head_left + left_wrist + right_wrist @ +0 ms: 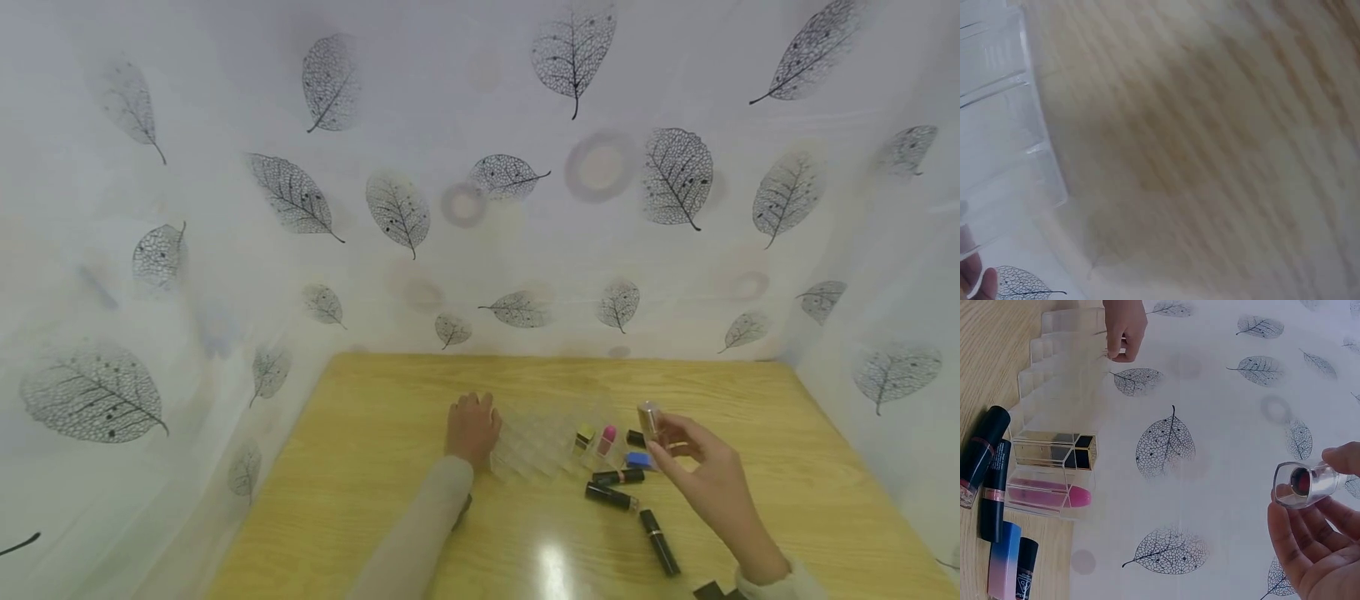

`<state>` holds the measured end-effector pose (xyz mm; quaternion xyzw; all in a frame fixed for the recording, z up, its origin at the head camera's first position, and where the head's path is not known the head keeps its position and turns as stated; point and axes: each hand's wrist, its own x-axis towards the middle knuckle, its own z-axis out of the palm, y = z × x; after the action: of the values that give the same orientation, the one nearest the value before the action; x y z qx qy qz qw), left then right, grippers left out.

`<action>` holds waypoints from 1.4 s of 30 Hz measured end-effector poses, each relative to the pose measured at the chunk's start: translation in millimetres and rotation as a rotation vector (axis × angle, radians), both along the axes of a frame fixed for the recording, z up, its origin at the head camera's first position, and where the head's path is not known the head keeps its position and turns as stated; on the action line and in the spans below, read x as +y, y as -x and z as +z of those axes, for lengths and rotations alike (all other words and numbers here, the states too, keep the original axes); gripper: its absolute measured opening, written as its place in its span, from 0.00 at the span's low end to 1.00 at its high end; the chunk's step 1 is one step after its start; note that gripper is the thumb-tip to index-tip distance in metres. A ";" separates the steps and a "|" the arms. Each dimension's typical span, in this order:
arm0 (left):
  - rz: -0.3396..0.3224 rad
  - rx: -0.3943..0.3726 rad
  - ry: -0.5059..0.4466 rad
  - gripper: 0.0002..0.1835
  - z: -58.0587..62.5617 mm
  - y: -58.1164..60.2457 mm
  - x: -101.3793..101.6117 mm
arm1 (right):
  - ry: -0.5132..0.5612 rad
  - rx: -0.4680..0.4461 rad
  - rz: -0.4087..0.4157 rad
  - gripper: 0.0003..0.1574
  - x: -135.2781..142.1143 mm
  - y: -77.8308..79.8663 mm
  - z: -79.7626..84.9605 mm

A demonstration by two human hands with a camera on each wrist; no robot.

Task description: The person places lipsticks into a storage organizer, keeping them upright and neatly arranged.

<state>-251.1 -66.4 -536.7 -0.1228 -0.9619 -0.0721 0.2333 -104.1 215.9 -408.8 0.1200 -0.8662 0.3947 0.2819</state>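
My left hand (474, 429) holds the left end of a clear stepped lipstick organizer (536, 442); in the right wrist view its fingers (1126, 339) curl at the edge. Raised at the organizer's right, my right hand (708, 473) pinches a clear-and-silver lipstick tube (1319, 481) between thumb and fingers, its see-through end facing the right wrist camera with something dark red inside. Two lipsticks stand in compartments at the organizer's right end: a pink lipstick (1079, 497) and a gold-and-black lipstick (1082, 451).
Several black lipsticks lie on the wooden table (360, 467) before the organizer, among them one black tube (660, 543) nearer me. A blue-and-pink lipstick (1004, 559) lies by the organizer's right end. Behind the table hangs a white leaf-print sheet (465, 100).
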 end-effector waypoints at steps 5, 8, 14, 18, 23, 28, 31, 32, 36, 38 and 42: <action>0.009 -0.018 0.012 0.16 3.3 4.3 -0.7 | 0.009 0.008 0.005 0.24 -3.4 -1.6 0.1; -0.009 -0.015 0.005 0.15 19.0 2.9 4.2 | 0.019 0.012 0.011 0.25 -5.1 -3.2 -0.6; -0.127 0.068 -0.048 0.12 74.1 -16.4 33.5 | 0.030 0.015 0.023 0.25 -8.4 -5.9 -0.6; -0.270 0.122 -0.098 0.10 108.4 -42.0 58.6 | 0.038 0.029 0.040 0.26 -10.4 -7.4 -0.5; -0.449 0.198 -0.095 0.12 136.2 -74.1 81.0 | 0.046 0.054 0.085 0.26 -11.9 -8.3 -1.6; -0.597 0.202 -0.080 0.17 152.6 -93.5 90.4 | 0.039 0.049 0.106 0.26 -12.4 -10.1 -3.7; -0.653 0.155 -0.090 0.20 157.8 -97.9 92.0 | 0.042 0.047 0.124 0.25 -13.3 -10.8 -4.6; -0.667 0.139 -0.098 0.20 158.8 -98.5 92.3 | 0.046 0.049 0.134 0.26 -13.7 -11.0 -4.9; -0.692 0.113 -0.103 0.19 160.1 -98.5 93.2 | 0.054 0.063 0.178 0.26 -15.2 -10.6 -6.2; -0.700 0.107 -0.106 0.16 160.0 -97.9 93.6 | 0.052 0.061 0.189 0.27 -15.7 -10.4 -7.1; -0.706 0.101 -0.106 0.13 159.8 -97.6 93.8 | 0.021 0.038 0.192 0.27 -16.2 -10.4 -8.8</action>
<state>-153.5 27.4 -376.9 -0.4384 -0.8425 -0.1921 0.2472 -93.8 199.7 -417.6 0.2069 -0.8410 0.4267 0.2605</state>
